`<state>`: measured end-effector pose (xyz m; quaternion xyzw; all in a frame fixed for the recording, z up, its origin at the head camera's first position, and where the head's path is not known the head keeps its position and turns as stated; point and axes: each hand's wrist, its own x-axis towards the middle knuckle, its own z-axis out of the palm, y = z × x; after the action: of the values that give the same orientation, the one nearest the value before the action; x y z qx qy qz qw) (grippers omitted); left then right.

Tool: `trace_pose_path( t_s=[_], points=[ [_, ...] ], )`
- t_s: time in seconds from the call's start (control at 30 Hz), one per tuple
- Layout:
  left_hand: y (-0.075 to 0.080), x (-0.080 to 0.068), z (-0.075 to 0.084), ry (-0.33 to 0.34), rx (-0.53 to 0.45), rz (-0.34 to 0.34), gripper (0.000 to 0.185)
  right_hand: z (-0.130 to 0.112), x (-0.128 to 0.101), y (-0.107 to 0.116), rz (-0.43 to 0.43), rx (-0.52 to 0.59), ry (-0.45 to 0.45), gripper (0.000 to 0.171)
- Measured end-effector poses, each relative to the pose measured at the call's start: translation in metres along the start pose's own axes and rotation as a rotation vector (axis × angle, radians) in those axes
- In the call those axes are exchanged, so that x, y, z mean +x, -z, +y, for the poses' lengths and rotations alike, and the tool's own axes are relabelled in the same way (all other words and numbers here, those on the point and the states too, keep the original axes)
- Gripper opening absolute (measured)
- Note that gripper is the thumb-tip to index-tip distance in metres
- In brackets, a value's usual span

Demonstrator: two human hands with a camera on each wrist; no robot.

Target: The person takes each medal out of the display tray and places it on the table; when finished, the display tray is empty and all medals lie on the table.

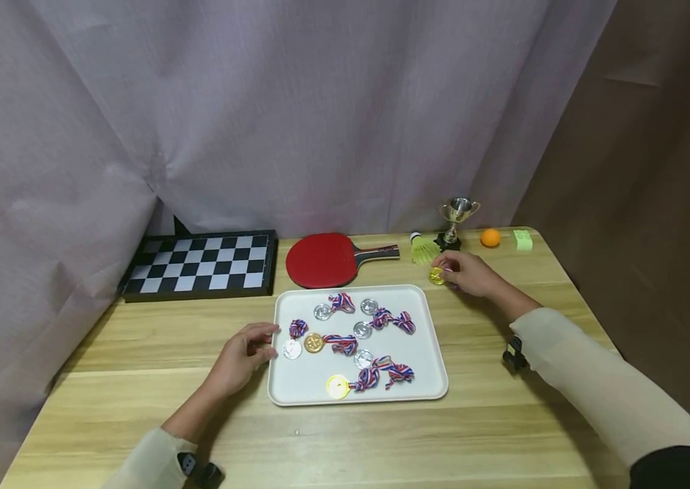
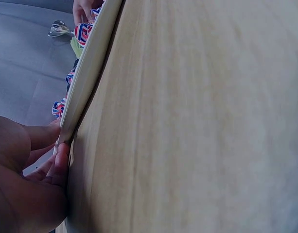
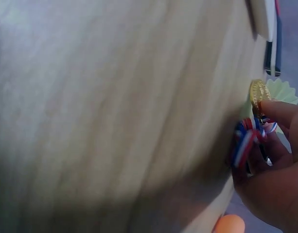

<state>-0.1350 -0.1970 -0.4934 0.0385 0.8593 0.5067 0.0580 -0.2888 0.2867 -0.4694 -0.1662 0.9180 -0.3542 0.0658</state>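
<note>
Right hand (image 1: 470, 274) pinched a gold medal (image 1: 437, 276) over the wooden table (image 1: 137, 353), just right of the white tray (image 1: 430, 339) and in front of the small trophy (image 1: 456, 219). Fingers curled round its bunched red, white and blue ribbon (image 3: 246, 141). In the right wrist view the disc (image 3: 258, 93) stood on edge, face turned toward the tray side, ribbon trailing back into the palm; long axis ran roughly from disc to palm, though blur made this uncertain. Embossing on the disc was too blurred to read. Left hand (image 1: 241, 356) rested at the tray's left rim, fingertips (image 2: 61, 155) touching the edge, fingers relaxed, holding nothing. Tray held more medals, silver, bronze and gold. Behind: chessboard (image 1: 201, 263), red table tennis paddle (image 1: 327, 259), yellow shuttlecock (image 1: 423, 248), orange ball (image 1: 489, 237).
</note>
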Motion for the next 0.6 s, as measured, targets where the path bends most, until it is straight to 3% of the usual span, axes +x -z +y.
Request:
trace_pose_path(
  t_s=[0.6],
  points=[
    [-0.0015, 0.0004, -0.0027, 0.012, -0.003, -0.005, 0.045, 0.0093, -0.002, -0.0098, 0.065, -0.063, 0.063, 0.022]
  ],
)
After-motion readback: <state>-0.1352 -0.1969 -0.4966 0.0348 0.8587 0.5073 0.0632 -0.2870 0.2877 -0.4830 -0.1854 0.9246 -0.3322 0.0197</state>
